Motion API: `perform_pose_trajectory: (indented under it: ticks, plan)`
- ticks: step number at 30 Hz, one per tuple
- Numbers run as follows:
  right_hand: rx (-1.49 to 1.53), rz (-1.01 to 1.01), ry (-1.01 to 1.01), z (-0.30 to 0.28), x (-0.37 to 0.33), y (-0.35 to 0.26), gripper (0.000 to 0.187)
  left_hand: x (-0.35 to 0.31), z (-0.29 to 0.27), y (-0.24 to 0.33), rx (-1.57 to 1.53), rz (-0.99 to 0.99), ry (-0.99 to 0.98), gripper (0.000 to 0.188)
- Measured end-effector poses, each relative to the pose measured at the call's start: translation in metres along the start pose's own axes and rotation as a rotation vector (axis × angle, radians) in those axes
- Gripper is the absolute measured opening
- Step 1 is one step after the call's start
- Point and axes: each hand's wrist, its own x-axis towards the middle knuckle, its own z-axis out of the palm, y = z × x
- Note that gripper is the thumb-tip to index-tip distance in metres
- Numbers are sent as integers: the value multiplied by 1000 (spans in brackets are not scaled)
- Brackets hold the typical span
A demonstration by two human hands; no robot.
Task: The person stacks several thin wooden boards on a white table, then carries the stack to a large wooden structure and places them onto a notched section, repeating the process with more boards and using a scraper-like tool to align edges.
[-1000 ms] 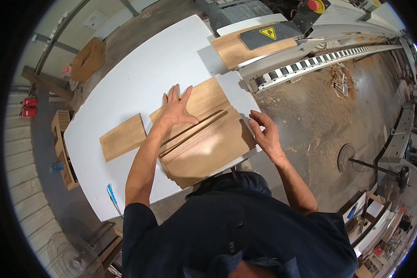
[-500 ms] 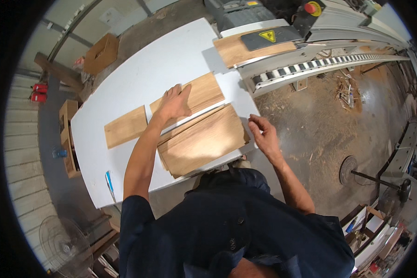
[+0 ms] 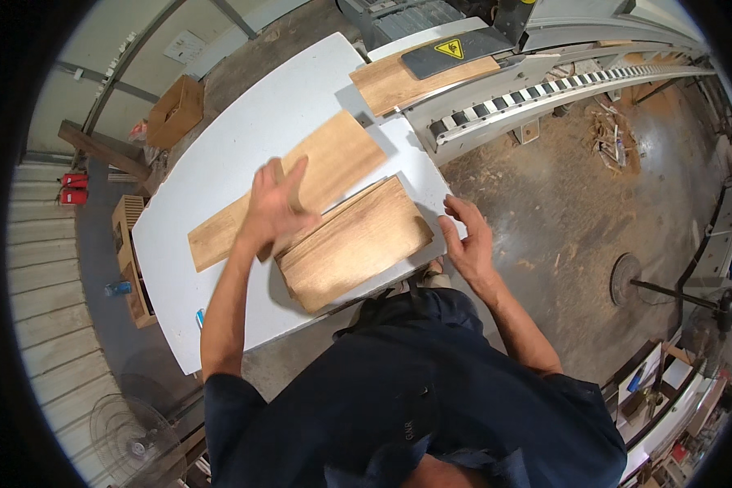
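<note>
Left hand [image 3: 276,207]: fingers spread, thumb splayed out, slightly blurred, over the inner ends of the far boards, by the near stack's far-left corner. Can't tell if it's touching wood. Right hand [image 3: 468,240]: fingers loosely bent, gap between thumb and forefinger, at the table's right edge, just beside the stack. Contact with the edge unclear.

Stack of rectangular light-brown wood-grain boards [image 3: 354,248] lies flat along the near edge of the white table with a curved left side [image 3: 285,98], layers slightly uneven. Long light-brown wood-grain board [image 3: 337,154] lies beyond it; shorter matching board [image 3: 220,236] to its left, joint hidden by left hand. Far right: wood-grain board [image 3: 382,85] partly under dark machine guard [image 3: 455,58].
</note>
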Motion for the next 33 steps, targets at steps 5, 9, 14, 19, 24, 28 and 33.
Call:
perform_pose_trajectory:
  ticks: [5, 9, 14, 19, 24, 28, 33]
  plan:
    - [-11, -381, -200, 47, 15, -57, 48, -72, 50, 70, -1, 19, -86, 98]
    - [-255, -477, -472, 110, 18, -50, 70, -82, 85, 79, -102, 90, -6, 90]
    - [-602, -538, -619, 110, 52, -26, 85, -82, 95, 73, -83, 114, 67, 92]
    - [-513, -11, -511, 73, 96, 14, 73, -82, 89, 72, -76, 152, 58, 100]
    - [-348, 265, -221, 2, 68, 62, 44, -64, 70, 69, -209, 118, 36, 101]
    - [-294, 343, -70, -15, 12, 78, 37, 64, 43, 52, -101, 231, 242, 99]
    - [-192, 444, -75, -17, -16, 44, 40, 212, 46, 52, 51, 177, 155, 115]
